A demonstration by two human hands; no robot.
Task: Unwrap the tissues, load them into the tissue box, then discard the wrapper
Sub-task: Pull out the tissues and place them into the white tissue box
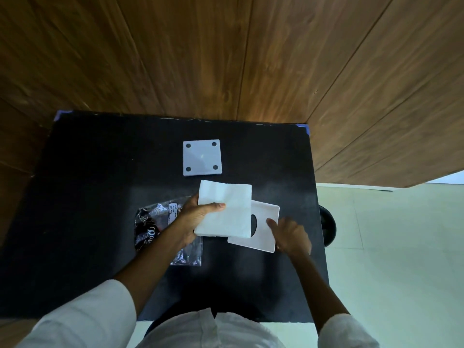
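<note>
A: Where is the left hand (198, 217)?

B: Just left of the table's (100, 197) centre, forearm rising from seven o'clock. It grips a white stack of tissues (224, 209), thumb lying across the top face, the other fingers hidden beneath, so the stack sits clamped between thumb and fingers. The stack is held slightly tilted, its far edge toward twelve o'clock.

A: And the right hand (292, 237)?

B: Its forearm enters from five o'clock. The hand rests at the near right corner of the white tissue box piece with the round opening (263, 227), one fingertip pressing its top face, the remaining fingers curled loosely at the edge. I cannot tell whether they hook under it.

A: How do stack and box relate?

B: The stack overlaps the box piece's left part, covering much of the opening.

A: The wrapper?

B: The clear and black printed wrapper (155, 222) lies flat on the table at nine o'clock of the stack, partly under the left wrist.

A: Anything else?

B: A white square plate with four dark dots (202, 157) lies toward twelve o'clock, apart from everything.
</note>
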